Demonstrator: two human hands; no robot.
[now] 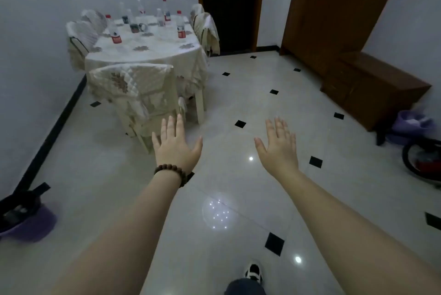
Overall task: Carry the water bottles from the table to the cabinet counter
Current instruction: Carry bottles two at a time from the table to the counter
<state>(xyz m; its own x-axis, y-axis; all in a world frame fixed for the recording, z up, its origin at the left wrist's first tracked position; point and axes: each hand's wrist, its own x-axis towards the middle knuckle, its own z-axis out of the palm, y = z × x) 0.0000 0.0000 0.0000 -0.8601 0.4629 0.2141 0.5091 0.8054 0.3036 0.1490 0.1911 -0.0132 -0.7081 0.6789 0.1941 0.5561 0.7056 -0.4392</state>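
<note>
Several clear plastic water bottles [180,25] with red or pale caps stood upright on the round, cream-clothed table [152,50] at the far left, well apart from me. I held my left hand [175,145] and right hand [278,145] out flat over the glossy tiled floor [238,103], fingers spread and released, grasping nothing. The brown wooden cabinet counter [381,75] sat against the right wall, bare of bottles. I judged the carrying had not begun. The quilted chair [133,89] blocked the near side of the table, so reaching past it could topple the crowded bottles, and the polished tiles looked slippery underfoot.
</note>
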